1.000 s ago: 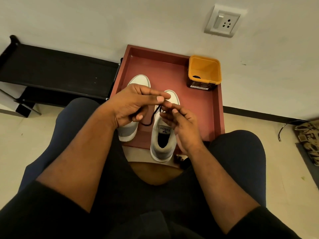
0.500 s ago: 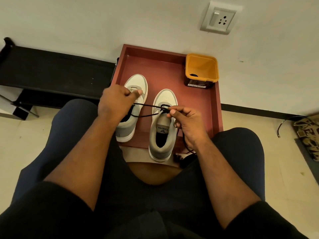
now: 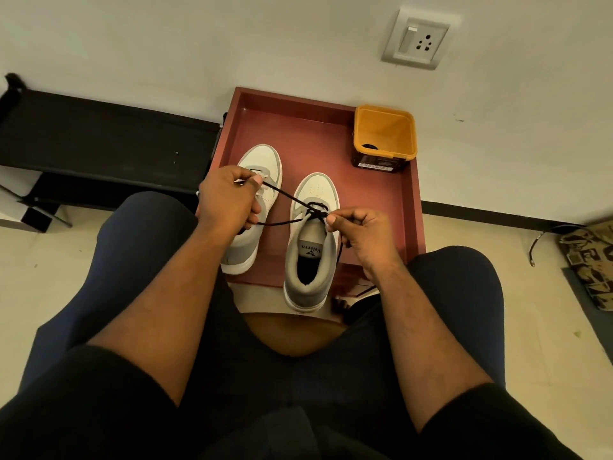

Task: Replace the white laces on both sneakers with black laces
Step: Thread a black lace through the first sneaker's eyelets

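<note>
1. Since a second ago, my hands have drawn apart from over the shoes, pulling the black lace (image 3: 292, 199) taut.
2. My left hand (image 3: 227, 202) pinches one strand with curled fingers; my right hand (image 3: 360, 232) pinches the other at the knot.
3. That knot sits just beyond my right fingertips, on the right sneaker (image 3: 310, 240) in the red tray (image 3: 409, 207).
4. To seat it well, I judge both strands need even, opposite tension.
5. Beneath my left fingers, the left sneaker (image 3: 255, 207) shows no black lacing I can tell.

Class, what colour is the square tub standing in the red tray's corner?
The square plastic tub is yellow-orange, clearest in the head view.
</note>
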The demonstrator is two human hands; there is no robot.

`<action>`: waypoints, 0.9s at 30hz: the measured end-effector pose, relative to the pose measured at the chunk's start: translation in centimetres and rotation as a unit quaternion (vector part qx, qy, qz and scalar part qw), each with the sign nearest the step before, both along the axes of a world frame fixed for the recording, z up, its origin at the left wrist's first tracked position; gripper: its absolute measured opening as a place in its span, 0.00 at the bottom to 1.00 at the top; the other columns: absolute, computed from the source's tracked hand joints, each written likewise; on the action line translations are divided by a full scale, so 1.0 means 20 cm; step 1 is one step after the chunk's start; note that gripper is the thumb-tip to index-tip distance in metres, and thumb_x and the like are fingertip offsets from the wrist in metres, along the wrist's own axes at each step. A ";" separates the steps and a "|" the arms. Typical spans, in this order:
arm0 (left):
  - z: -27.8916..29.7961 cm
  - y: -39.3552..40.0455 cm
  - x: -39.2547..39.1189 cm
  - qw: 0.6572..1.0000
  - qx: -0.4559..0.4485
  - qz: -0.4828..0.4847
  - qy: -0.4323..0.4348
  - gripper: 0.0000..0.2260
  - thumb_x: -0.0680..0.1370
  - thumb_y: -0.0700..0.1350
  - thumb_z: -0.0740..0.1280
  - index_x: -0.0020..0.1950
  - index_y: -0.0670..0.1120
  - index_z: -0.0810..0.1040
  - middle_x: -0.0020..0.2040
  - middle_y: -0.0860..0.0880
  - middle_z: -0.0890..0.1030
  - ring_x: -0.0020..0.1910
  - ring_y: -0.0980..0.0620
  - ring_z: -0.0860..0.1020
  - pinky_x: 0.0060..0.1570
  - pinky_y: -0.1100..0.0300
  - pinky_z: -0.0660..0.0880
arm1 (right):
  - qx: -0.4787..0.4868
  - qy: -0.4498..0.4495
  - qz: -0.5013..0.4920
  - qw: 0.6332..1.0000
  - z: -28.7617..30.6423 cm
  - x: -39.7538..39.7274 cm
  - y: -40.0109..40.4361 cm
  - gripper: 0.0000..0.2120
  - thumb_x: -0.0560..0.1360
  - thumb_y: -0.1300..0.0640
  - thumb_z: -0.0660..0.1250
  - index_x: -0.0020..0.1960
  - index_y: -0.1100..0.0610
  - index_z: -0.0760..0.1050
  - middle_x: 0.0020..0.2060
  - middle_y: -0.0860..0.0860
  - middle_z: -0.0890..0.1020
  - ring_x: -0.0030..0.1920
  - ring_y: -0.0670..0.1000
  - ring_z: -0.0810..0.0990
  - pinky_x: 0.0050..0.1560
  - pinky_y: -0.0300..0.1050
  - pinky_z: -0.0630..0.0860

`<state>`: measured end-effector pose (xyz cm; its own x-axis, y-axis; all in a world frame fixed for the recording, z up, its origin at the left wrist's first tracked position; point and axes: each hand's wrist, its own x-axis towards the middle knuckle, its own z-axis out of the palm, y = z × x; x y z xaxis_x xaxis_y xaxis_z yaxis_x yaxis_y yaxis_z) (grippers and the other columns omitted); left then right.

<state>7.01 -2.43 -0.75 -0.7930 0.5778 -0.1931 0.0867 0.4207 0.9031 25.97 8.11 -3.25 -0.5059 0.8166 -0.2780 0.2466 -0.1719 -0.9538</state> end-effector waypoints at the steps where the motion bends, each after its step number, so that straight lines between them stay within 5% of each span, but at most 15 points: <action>1: 0.00 0.00 0.02 1.000 -0.006 -0.016 0.015 0.06 0.80 0.46 0.67 0.55 0.51 0.80 0.29 0.47 0.79 0.20 0.56 0.74 0.21 0.63 0.71 | 0.004 -0.001 -0.006 1.000 0.00 0.00 0.00 0.02 0.73 0.62 0.73 0.43 0.58 0.83 0.35 0.51 0.84 0.29 0.40 0.75 0.33 0.37 0.71; 3: 0.01 0.02 0.11 0.994 0.000 -0.105 0.010 0.11 0.79 0.44 0.67 0.60 0.56 0.76 0.27 0.48 0.79 0.18 0.59 0.72 0.20 0.68 0.68 | 0.003 0.002 -0.008 1.000 -0.01 -0.01 0.00 0.02 0.72 0.62 0.73 0.45 0.58 0.84 0.36 0.50 0.84 0.29 0.39 0.75 0.34 0.37 0.72; 7: -0.05 0.06 0.22 0.966 -0.041 -0.254 -0.007 0.05 0.79 0.44 0.67 0.51 0.46 0.82 0.32 0.44 0.82 0.24 0.59 0.76 0.31 0.65 0.72 | 0.009 0.015 -0.004 1.000 -0.02 -0.02 -0.02 0.03 0.72 0.64 0.73 0.44 0.58 0.83 0.34 0.49 0.83 0.29 0.39 0.75 0.32 0.34 0.72; 12: -0.07 0.07 0.15 0.979 -0.072 -0.183 0.050 0.06 0.79 0.45 0.66 0.46 0.46 0.81 0.34 0.50 0.83 0.24 0.64 0.73 0.29 0.64 0.69 | 0.020 -0.010 -0.021 1.000 -0.04 0.00 0.01 0.03 0.72 0.63 0.73 0.44 0.57 0.83 0.32 0.48 0.83 0.28 0.40 0.75 0.31 0.34 0.72; 15: -0.07 0.05 0.11 0.984 -0.058 -0.122 0.113 0.05 0.79 0.47 0.66 0.47 0.49 0.81 0.35 0.54 0.82 0.36 0.58 0.80 0.43 0.60 0.76 | 0.012 -0.008 -0.019 1.000 -0.04 -0.02 0.00 0.02 0.73 0.64 0.72 0.45 0.60 0.83 0.30 0.50 0.82 0.26 0.43 0.74 0.29 0.35 0.72; 20: -0.05 0.05 0.21 0.970 0.031 -0.190 0.150 0.09 0.77 0.47 0.69 0.57 0.50 0.82 0.43 0.54 0.83 0.41 0.57 0.80 0.46 0.56 0.80 | 0.021 0.009 -0.016 1.000 -0.04 -0.04 -0.02 0.03 0.73 0.63 0.72 0.46 0.63 0.82 0.31 0.54 0.80 0.26 0.45 0.73 0.27 0.36 0.71; 22: -0.06 0.07 0.25 0.968 0.060 -0.219 0.108 0.15 0.78 0.42 0.68 0.64 0.51 0.78 0.50 0.53 0.80 0.39 0.56 0.80 0.41 0.57 0.80 | 0.016 0.021 -0.020 0.999 -0.03 -0.04 -0.03 0.02 0.73 0.62 0.73 0.44 0.61 0.82 0.30 0.53 0.80 0.26 0.44 0.72 0.28 0.35 0.71; 24: -0.07 0.08 0.27 0.970 0.070 -0.230 -0.029 0.22 0.78 0.36 0.66 0.71 0.51 0.72 0.57 0.51 0.78 0.37 0.53 0.81 0.35 0.57 0.81 | 0.006 0.032 -0.032 0.999 -0.03 -0.04 -0.03 0.03 0.73 0.61 0.73 0.41 0.60 0.82 0.28 0.51 0.80 0.26 0.43 0.73 0.28 0.34 0.70; 27: -0.11 0.09 0.28 0.963 0.070 -0.247 -0.079 0.22 0.75 0.32 0.69 0.68 0.45 0.75 0.55 0.46 0.83 0.50 0.52 0.83 0.51 0.59 0.80 | 0.002 0.024 -0.049 0.998 -0.03 -0.03 -0.01 0.08 0.72 0.56 0.74 0.38 0.60 0.80 0.27 0.50 0.78 0.26 0.45 0.72 0.28 0.36 0.70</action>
